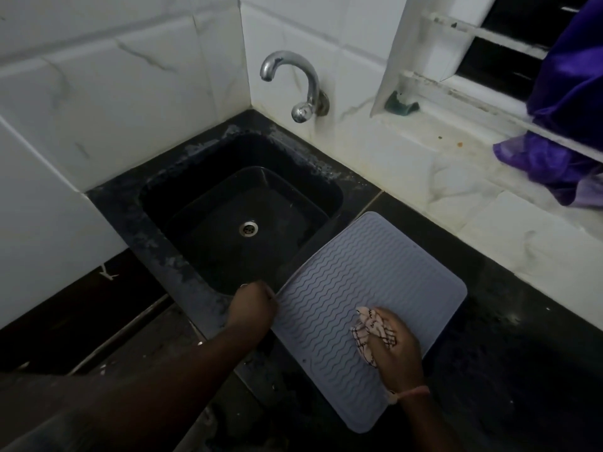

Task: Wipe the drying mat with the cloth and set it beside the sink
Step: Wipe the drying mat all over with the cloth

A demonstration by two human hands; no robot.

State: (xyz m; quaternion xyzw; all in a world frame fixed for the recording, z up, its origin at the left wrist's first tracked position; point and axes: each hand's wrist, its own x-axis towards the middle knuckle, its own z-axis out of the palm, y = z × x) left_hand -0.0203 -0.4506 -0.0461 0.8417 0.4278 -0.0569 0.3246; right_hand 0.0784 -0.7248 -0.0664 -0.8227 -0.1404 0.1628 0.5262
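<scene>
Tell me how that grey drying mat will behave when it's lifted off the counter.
The drying mat looks thin and rubbery, so it probably flops rather than staying flat. Its wavy ridges should give the left hand, pinching its edge, decent purchase. It likely weighs little.

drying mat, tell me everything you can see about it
The drying mat is a pale grey-lilac rectangle with rounded corners, looks like soft silicone, and is ridged all over with wavy lines inside a smooth border. It lies flat on the dark counter, set at a slant, with its left edge at the rim of the black sink. The left hand pinches its left edge. The right hand presses a bunched pale patterned cloth onto its near part. No water shows on it.
</scene>
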